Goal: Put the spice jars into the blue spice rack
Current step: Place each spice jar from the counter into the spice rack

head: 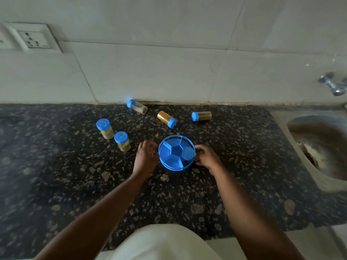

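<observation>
The round blue spice rack (171, 145) stands mid-counter, with one blue-lidded jar (187, 153) seated in its right compartment. My left hand (146, 156) hovers just left of the rack, fingers apart and holding nothing. On the rack's right rim rests my right hand (206, 156), its fingers touching it. Two upright jars (105, 128) (122, 141) stand to the left. Near the wall lie three more on their sides: a nearly empty one (137, 106), an orange-filled one (166, 119) and a yellowish one (201, 116).
The dark speckled granite counter (75, 184) ends at a tiled wall behind. A sink basin (319, 147) sits at the right with a metal tap (334, 85) above it. A wall socket (33, 39) is at the upper left.
</observation>
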